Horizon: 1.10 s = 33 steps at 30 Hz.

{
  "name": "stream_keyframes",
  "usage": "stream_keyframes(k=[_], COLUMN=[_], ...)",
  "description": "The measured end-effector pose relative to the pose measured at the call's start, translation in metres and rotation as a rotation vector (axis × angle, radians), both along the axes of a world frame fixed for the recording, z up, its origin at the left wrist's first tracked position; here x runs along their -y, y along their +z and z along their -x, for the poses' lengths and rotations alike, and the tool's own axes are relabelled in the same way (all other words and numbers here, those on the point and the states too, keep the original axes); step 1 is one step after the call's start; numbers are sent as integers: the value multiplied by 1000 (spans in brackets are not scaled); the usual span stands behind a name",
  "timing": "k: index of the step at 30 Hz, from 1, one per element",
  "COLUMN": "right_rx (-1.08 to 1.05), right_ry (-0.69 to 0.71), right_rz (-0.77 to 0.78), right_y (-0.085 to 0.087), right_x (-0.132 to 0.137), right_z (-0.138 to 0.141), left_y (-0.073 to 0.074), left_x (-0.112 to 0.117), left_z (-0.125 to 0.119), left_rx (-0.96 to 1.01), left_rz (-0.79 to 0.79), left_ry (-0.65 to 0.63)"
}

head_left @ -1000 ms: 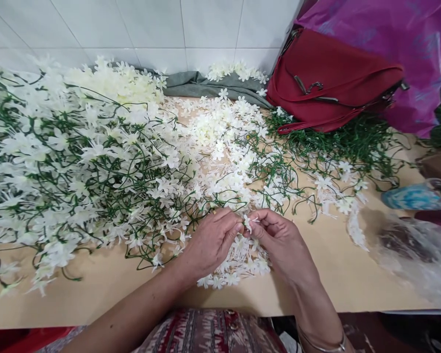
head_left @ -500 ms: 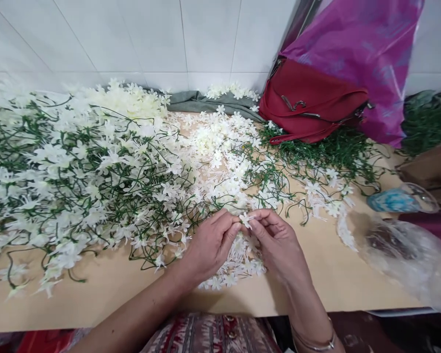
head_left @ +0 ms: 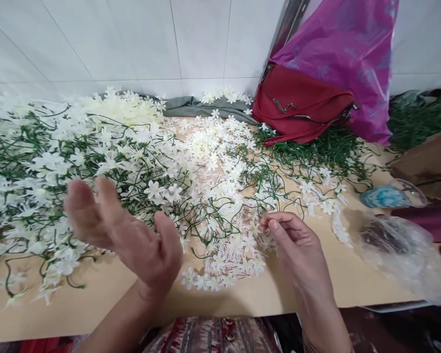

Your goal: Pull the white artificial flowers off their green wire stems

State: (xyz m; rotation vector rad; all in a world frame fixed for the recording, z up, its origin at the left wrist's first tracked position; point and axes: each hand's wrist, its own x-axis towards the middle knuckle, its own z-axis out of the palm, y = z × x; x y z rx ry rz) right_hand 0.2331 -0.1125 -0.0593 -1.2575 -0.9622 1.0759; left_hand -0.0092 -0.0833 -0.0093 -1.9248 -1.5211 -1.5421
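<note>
My left hand [head_left: 128, 235] is raised palm up over the front of a large heap of white artificial flowers [head_left: 51, 164] on green stems. Its fingers are spread and a little blurred, and nothing lies in them. Just beyond its thumb, a pair of white flowers [head_left: 156, 192] shows at the heap's edge. My right hand [head_left: 303, 252] is closed in a pinch at the right side of the loose white blossoms [head_left: 238, 245]. Whatever its fingertips hold, if anything, is too small to make out. Loose green stems [head_left: 226, 220] lie between the two hands.
A red handbag [head_left: 301, 100] rests on green stems at the back, against a purple plastic bag [head_left: 353, 59]. To the right are a clear cup with blue contents [head_left: 385, 196] and a crumpled clear plastic bag [head_left: 404, 255]. White tiled wall [head_left: 202, 39] closes off the back.
My hands have come apart. The left has moved left and opened, releasing the small white flower both were holding. The right has shifted slightly right, still pinched.
</note>
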Motion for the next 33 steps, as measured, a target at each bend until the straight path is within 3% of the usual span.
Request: stream_keyframes(k=[1,3,5,7,11,16,19,21,24,28,33], right_rx=[75,279,536,785,1096,1065,958,897,873,984,1002], right_ry=[0,-15,-20,19,61,-87,-168,-180,-121,0,33], right_rz=[-3,-43,-110,-144,-143,-164,-242,-335,-484,-598,-629], right_y=[0,2,5,6,2,-2,5,12,19,19,19], right_x=[-1,-6,-15,-26,-39,-39,-34,-29,-19,-9,-17], right_z=[2,7,11,15,17,3,-5,-4,9,31,32], left_y=[-5,-16,-27,-37,-50,-50,-46,-45,-45,-50,-57], left_x=[1,3,4,5,2,-6,-7,-5,3,8,7], left_z=[-5,-16,-26,-33,-35,-24,-21,-24,-31,-39,-37], left_rx=[32,79,2,-58,-66,64,94,81,53,84,335], left_rz=[-103,-127,31,166,341,358,320,313,338,460,607], left_ry=[11,-104,-319,-447,-409,-252,-231,-279,-450,-673,-688])
